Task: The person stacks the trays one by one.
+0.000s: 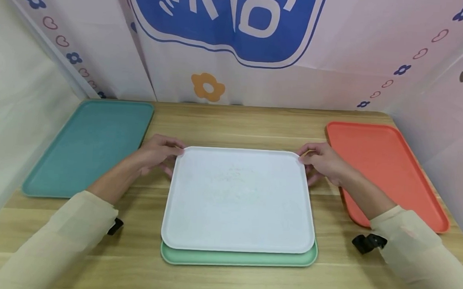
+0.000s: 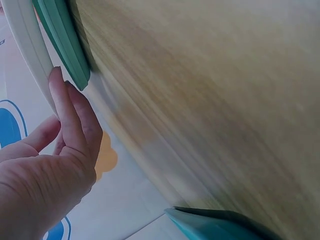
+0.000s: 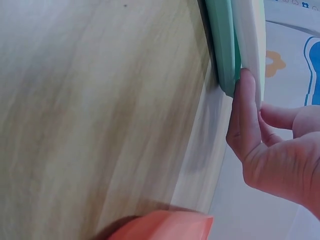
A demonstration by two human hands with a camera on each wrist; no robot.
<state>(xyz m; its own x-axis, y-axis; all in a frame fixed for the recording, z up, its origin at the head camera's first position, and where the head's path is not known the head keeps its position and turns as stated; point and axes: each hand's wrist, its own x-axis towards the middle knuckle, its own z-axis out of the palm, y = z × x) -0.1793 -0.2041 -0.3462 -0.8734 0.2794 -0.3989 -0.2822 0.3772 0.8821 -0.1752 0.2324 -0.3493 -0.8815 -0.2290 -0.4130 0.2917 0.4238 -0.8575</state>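
A white rectangular tray (image 1: 239, 206) lies over a light green tray (image 1: 237, 260), whose near rim shows below it. At the white tray's far left corner, my left hand (image 1: 158, 153) pinches the rim, thumb above and fingers beneath. My right hand (image 1: 325, 161) grips the far right corner the same way. Both wrist views show a narrow gap between the white tray (image 2: 31, 50) and the green tray (image 3: 221, 45) at the hands' end. Most of the green tray is hidden from above.
To the left, a teal tray (image 1: 93, 148) lies on the wooden table (image 1: 224, 288). An orange-red tray (image 1: 383, 170) lies on the right, partly under my right forearm. Behind the table hangs a white printed cloth (image 1: 258, 87); pale cloth walls stand at both sides.
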